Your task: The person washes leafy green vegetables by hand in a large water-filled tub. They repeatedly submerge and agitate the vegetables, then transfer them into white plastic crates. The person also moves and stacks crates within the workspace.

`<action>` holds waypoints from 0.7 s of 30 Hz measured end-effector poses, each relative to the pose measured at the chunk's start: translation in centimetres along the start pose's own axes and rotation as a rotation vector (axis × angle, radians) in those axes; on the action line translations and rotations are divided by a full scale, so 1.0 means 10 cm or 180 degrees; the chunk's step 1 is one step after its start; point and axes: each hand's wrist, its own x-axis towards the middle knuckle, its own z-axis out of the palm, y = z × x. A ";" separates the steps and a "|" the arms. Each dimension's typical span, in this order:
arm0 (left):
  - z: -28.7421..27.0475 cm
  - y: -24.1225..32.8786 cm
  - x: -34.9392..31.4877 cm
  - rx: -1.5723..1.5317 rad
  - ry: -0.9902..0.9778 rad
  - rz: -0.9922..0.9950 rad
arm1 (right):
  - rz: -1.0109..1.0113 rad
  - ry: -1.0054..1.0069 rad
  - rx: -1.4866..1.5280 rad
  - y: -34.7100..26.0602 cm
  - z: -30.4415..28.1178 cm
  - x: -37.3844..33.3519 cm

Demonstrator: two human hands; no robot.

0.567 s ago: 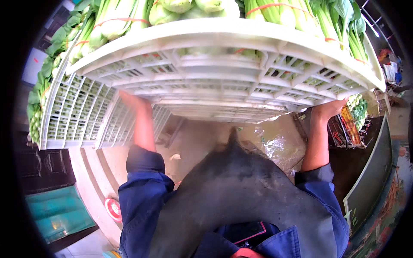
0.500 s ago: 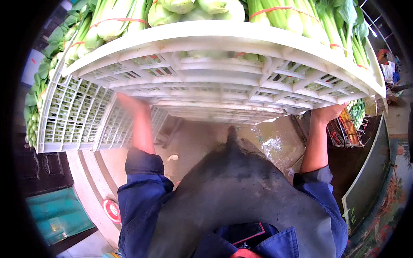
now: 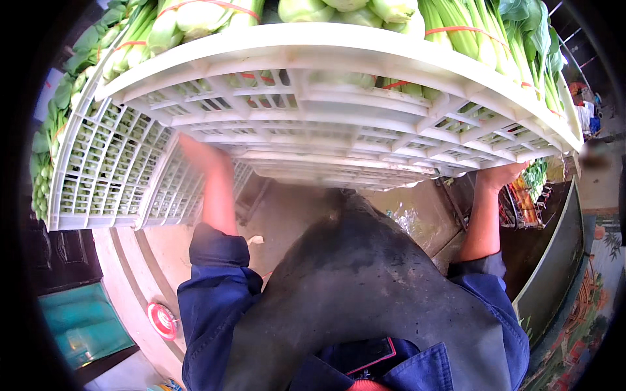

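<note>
Close in front of me is a white slatted plastic crate (image 3: 339, 49), held up off the floor with its near side tilted toward me. Bunches of bok choy (image 3: 469, 39) bound with red bands fill it. My left hand (image 3: 199, 153) is closed on the crate's left part, its fingers hidden and somewhat blurred. At the right end, my right hand (image 3: 502, 174) grips the crate's lower edge, fingers mostly behind the plastic.
More white crates (image 3: 98, 169) of greens stand at the left. Beside the pale step (image 3: 120, 260) sits a red and white round object (image 3: 162, 321). A dark-sided panel (image 3: 554, 254) stands at the right, near a rack with orange and green goods (image 3: 525, 195). The floor (image 3: 280, 221) looks wet.
The crate's greens have shifted slightly right in view, and the crates and step at the left have slid a little left. Both hands keep their hold on the crate.
</note>
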 end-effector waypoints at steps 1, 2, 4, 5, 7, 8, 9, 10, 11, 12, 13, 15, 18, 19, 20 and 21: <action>-0.03 -0.02 0.05 -0.0110 -0.0068 0.0020 | -0.0073 0.0103 -0.0096 0.02 0.02 0.00; -0.06 -0.05 0.08 -0.0176 -0.0025 -0.0004 | -0.0045 0.0097 -0.0094 0.05 0.07 -0.01; -0.01 -0.04 0.02 -0.0274 0.0078 -0.0089 | 0.0003 0.0034 -0.0104 0.10 0.13 0.00; 0.02 -0.03 -0.01 -0.0212 0.0175 -0.0054 | -0.0140 0.0016 -0.0031 0.14 0.17 0.04; 0.08 -0.07 -0.12 -0.0077 0.0370 -0.0018 | -0.0001 -0.0064 0.0084 0.32 0.35 0.15; 0.12 -0.09 -0.20 0.0000 0.0480 0.0006 | 0.0067 -0.0116 0.0153 0.40 0.47 0.19; 0.17 -0.11 -0.31 -0.0002 0.0496 -0.0083 | 0.0532 -0.0262 0.0598 0.44 0.59 0.27; 0.23 -0.16 -0.43 -0.0013 0.0530 -0.0090 | 0.0390 -0.0114 0.0748 0.62 0.75 0.33; 0.30 -0.22 -0.56 -0.0025 0.0570 -0.0093 | 0.0517 -0.0157 0.0855 0.80 0.94 0.43; 0.36 -0.25 -0.69 -0.0013 0.0614 -0.0103 | 0.0656 -0.0226 0.0958 1.00 1.12 0.52; 0.45 -0.26 -0.78 -0.0096 0.0561 -0.0124 | 0.0677 -0.0316 0.1079 1.11 1.29 0.60; 0.60 -0.28 -1.03 -0.0267 0.0456 -0.0165 | 0.0737 -0.0551 0.1435 1.38 1.63 0.82; 0.72 -0.34 -1.27 -0.0070 0.1469 -0.0018 | 0.1240 -0.0792 0.2642 1.30 2.07 0.97; 0.87 -0.28 -1.40 -0.0035 0.1031 0.0205 | 0.0830 -0.0827 0.2096 1.24 2.13 1.05; 0.88 -0.30 -1.42 0.0060 0.1035 0.0276 | 0.0771 -0.0894 0.1873 0.95 2.10 1.10; 0.86 -0.36 -1.43 0.0133 0.1011 0.0319 | 0.0682 -0.0874 0.2111 0.92 2.11 1.11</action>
